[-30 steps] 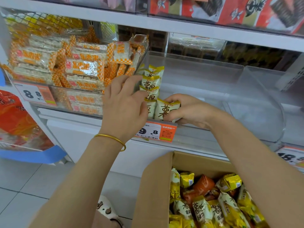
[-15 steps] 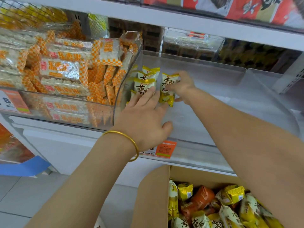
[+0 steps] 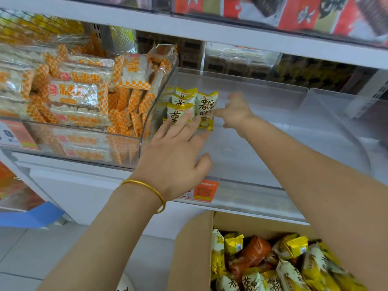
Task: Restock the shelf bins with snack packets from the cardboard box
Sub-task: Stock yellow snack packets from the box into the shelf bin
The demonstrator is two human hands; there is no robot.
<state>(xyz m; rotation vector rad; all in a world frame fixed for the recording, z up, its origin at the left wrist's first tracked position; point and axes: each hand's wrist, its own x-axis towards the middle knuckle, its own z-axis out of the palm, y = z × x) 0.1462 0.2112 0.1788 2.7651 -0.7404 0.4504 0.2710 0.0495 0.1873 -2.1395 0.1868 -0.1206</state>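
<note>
I see my left hand [image 3: 176,156] flat, fingers straight, pressing against the front of the yellow snack packets [image 3: 204,109]. They stand upright at the left end of the clear bin [image 3: 262,148], mid-frame. My right hand [image 3: 235,111] is loosely open, one finger touching the rightmost packet's edge, holding nothing. More of them fill the cardboard box [image 3: 195,248] at lower right. Orange-checked packets [image 3: 79,97] pile up at upper left.

3 yellow packets [image 3: 206,108] in 1 clear bin [image 3: 252,156], 1 cardboard box [image 3: 195,248].
</note>
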